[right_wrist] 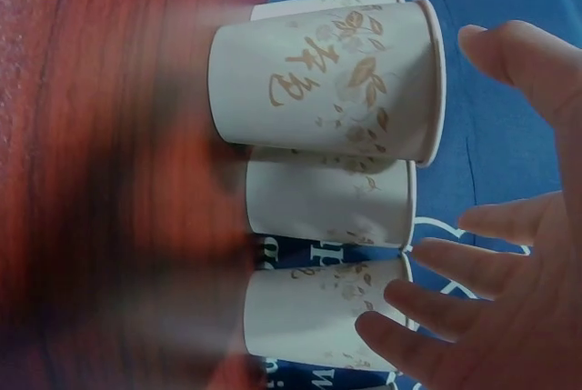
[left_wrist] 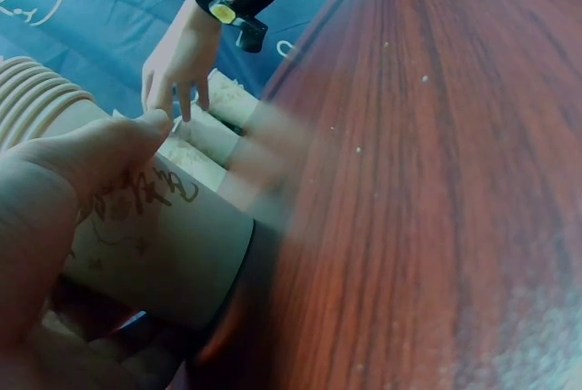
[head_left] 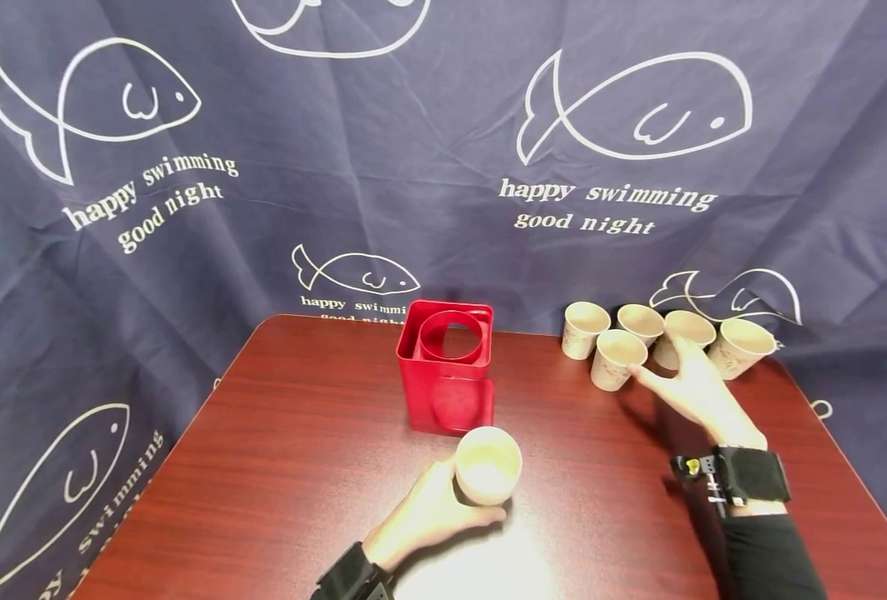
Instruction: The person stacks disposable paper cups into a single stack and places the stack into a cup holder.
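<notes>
1. The left hand [head_left: 432, 512] sits at about 6 o'clock on the desk [head_left: 278, 450], fingers and thumb curled round a paper cup [head_left: 488, 465]. It holds the cup upright with the mouth open to the top, just in front of the red holder [head_left: 447, 367].

2. The left wrist view shows ribbed rims stacked behind this cup, so it looks like the outermost of a nested pile. That would explain the firm wrap of the thumb [left_wrist: 109, 149] along its printed wall.

3. The red holder stands at the desk's centre, a square box with a round sleeve inside it and a cut-out in its near face. I judge the sleeve is sized for cups.

4. Five loose cups [head_left: 664, 337] cluster upright at about 2 o'clock near the far edge, touching or nearly touching one another, well apart from the held cup.

5. The right hand [head_left: 694, 387] lies spread wide over that cluster and grips nothing. Its fingertips [right_wrist: 427, 304] are at the rims of the nearest cups; whether they touch, I cannot tell.

6. A dark fish-print cloth [head_left: 413, 167] hangs behind.
</notes>
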Demonstrator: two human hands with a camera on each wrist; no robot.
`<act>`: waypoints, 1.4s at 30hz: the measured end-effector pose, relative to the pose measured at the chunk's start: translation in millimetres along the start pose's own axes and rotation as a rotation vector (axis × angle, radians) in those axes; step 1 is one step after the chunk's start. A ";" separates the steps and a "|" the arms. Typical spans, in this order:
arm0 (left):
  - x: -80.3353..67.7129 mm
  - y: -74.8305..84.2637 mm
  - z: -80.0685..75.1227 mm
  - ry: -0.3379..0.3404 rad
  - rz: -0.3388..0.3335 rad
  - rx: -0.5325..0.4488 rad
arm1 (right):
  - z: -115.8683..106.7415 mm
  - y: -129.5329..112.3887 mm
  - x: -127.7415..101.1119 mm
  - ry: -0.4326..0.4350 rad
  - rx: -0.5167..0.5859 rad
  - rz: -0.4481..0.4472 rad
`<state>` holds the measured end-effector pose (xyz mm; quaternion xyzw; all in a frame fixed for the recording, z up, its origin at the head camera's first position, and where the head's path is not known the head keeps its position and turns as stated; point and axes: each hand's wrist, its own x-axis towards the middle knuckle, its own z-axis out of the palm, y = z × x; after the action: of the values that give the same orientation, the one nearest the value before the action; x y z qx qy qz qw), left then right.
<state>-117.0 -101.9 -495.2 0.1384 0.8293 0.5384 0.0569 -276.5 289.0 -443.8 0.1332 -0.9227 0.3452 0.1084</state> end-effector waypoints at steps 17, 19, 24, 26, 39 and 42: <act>0.2 0.8 -0.5 -0.002 -0.010 0.002 | 14.3 -1.3 -2.0 -0.040 -0.039 0.000; 0.3 0.8 -0.4 -0.001 -0.012 0.002 | 15.4 -1.8 -1.6 -0.040 -0.047 -0.004; 0.4 1.0 -0.4 0.003 -0.011 0.007 | 18.4 -1.6 -0.8 -0.043 -0.051 -0.007; 0.3 1.0 -0.3 0.001 -0.010 0.007 | 19.4 -1.0 -0.8 -0.049 -0.051 -0.004; -0.8 0.2 0.0 0.004 -0.011 0.011 | 25.2 -4.2 2.1 -0.031 -0.043 0.003; -0.7 0.0 0.2 0.005 -0.006 0.010 | 25.4 -5.2 2.5 -0.018 -0.051 0.000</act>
<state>-116.3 -102.0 -495.3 0.1348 0.8325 0.5344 0.0558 -279.9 267.8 -458.6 0.1333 -0.9321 0.3206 0.1035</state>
